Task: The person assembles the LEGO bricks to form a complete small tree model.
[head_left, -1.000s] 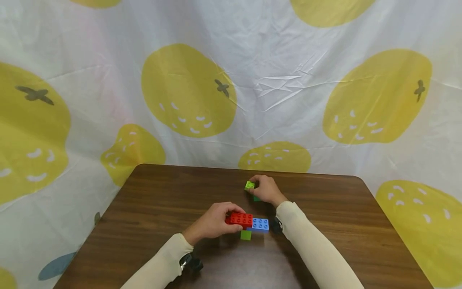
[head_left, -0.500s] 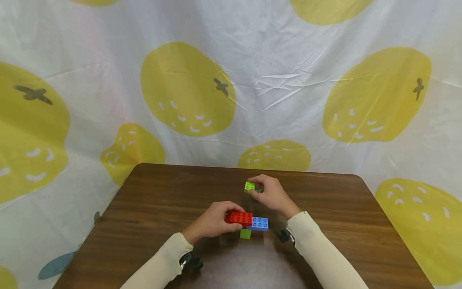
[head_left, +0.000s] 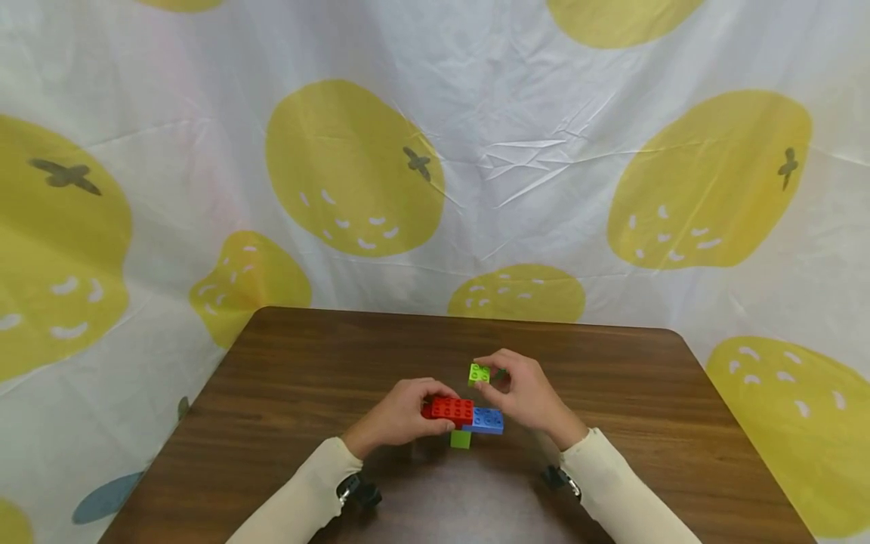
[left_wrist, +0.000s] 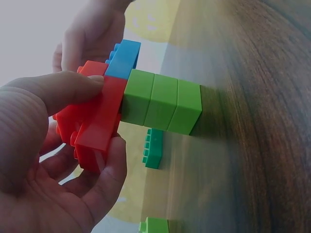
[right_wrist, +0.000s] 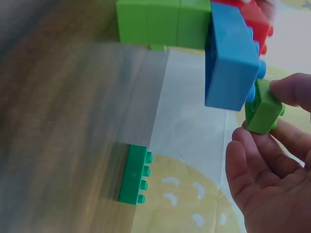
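Note:
My left hand [head_left: 399, 415] grips the red bricks [head_left: 451, 409] of a toy-brick build, thumb on the near side. A blue brick [head_left: 487, 420] extends right from the red. Beneath them, several light green bricks [left_wrist: 162, 100] form a stacked leg reaching down to the table. Between thumb and fingers, my right hand [head_left: 529, 389] pinches a small light green brick [right_wrist: 265, 108]. That brick is off the table, just behind the blue brick in the head view and close to its studs in the right wrist view.
A darker green brick [right_wrist: 132, 174] lies on the brown wooden table [head_left: 326, 347] beyond the build. Another light green brick [left_wrist: 155, 225] shows at the bottom of the left wrist view. Behind the table hangs a white curtain [head_left: 516, 204] with yellow fruit prints.
My right hand has lifted the small light green brick from the back of the table and brought it nearer, close to the blue brick. My left hand has stayed on the red bricks.

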The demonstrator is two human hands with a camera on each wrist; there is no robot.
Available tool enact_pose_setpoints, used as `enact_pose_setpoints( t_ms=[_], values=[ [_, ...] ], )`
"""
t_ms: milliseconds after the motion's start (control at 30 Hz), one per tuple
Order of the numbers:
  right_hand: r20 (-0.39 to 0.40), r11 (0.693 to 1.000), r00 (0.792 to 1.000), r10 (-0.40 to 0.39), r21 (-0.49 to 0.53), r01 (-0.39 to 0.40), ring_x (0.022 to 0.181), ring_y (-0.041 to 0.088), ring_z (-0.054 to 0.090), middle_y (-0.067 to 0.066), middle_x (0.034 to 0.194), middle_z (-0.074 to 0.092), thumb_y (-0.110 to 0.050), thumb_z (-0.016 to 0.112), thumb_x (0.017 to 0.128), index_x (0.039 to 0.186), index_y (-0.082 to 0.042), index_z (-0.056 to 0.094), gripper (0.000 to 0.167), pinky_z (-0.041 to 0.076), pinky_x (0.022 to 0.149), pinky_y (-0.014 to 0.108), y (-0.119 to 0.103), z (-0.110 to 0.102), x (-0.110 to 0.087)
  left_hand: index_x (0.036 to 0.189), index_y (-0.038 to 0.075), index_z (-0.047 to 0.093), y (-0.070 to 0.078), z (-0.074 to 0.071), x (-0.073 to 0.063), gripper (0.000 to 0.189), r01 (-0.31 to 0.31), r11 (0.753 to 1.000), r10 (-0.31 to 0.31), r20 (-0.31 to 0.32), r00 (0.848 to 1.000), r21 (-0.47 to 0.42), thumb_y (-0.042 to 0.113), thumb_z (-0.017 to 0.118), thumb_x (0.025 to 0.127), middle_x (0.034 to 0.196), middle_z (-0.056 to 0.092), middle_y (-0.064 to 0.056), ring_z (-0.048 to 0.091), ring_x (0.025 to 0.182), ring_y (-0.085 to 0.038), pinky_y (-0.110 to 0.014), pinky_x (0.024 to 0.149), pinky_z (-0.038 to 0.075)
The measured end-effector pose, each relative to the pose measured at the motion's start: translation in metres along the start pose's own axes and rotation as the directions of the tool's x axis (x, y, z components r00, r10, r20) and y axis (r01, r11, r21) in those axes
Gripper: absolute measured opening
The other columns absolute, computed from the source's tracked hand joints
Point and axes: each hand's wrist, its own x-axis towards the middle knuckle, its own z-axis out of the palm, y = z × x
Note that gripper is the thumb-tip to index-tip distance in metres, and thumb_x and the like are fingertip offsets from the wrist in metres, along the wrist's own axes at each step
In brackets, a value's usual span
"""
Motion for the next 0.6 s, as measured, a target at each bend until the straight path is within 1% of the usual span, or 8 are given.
enact_pose_setpoints(
  t_ms=[167, 367, 500, 600],
  values=[
    [0.007, 0.999, 0.999, -0.032, 0.008, 0.032, 0.078, 0.013, 0.064, -0.01, 0.091, 0.064, -0.02, 0.083, 0.092, 0.124, -0.01, 0.076, 0.034, 0.06, 0.073, 0.029, -0.006, -0.001, -0.011, 0.121, 0.014, 0.075, 0.0, 0.0, 0.0, 0.035, -0.002, 1.0, 0.002, -0.005, 1.0, 0.005, 0.022, 0.086, 0.089, 0.106, 0.073, 0.003, 0.062, 0.088, -0.007, -0.023, 0.076, 0.054],
    [0.019, 0.999, 0.999, -0.035, 0.023, 0.035, 0.08, 0.016, 0.066, -0.01, 0.092, 0.063, -0.02, 0.083, 0.091, 0.122, -0.013, 0.076, 0.032, 0.063, 0.076, 0.034, -0.009, 0.0, -0.02, 0.12, 0.014, 0.075, 0.0, -0.001, 0.001, 0.034, 0.0, 1.0, 0.0, -0.006, 1.0, 0.004, 0.022, 0.085, 0.089, 0.106, 0.073, 0.003, 0.062, 0.087, -0.007, -0.023, 0.076, 0.055],
    [0.034, 0.998, 0.999, -0.032, 0.05, 0.03, 0.082, 0.014, 0.067, -0.009, 0.097, 0.068, -0.02, 0.082, 0.091, 0.12, -0.014, 0.075, 0.029, 0.063, 0.076, 0.033, -0.01, 0.0, -0.026, 0.121, 0.014, 0.075, 0.001, 0.0, 0.001, 0.034, 0.008, 1.0, -0.008, 0.0, 1.0, -0.004, 0.021, 0.085, 0.089, 0.105, 0.073, 0.003, 0.062, 0.086, -0.007, -0.024, 0.075, 0.055],
    [0.044, 0.996, 0.999, -0.03, 0.088, 0.026, 0.082, 0.01, 0.068, -0.006, 0.1, 0.07, -0.017, 0.082, 0.091, 0.118, -0.013, 0.074, 0.028, 0.064, 0.076, 0.032, -0.01, 0.001, -0.029, 0.121, 0.014, 0.075, 0.0, 0.001, 0.001, 0.034, 0.011, 1.0, -0.011, 0.003, 1.0, -0.008, 0.021, 0.085, 0.089, 0.105, 0.073, 0.003, 0.062, 0.086, -0.007, -0.024, 0.074, 0.055]
  ],
)
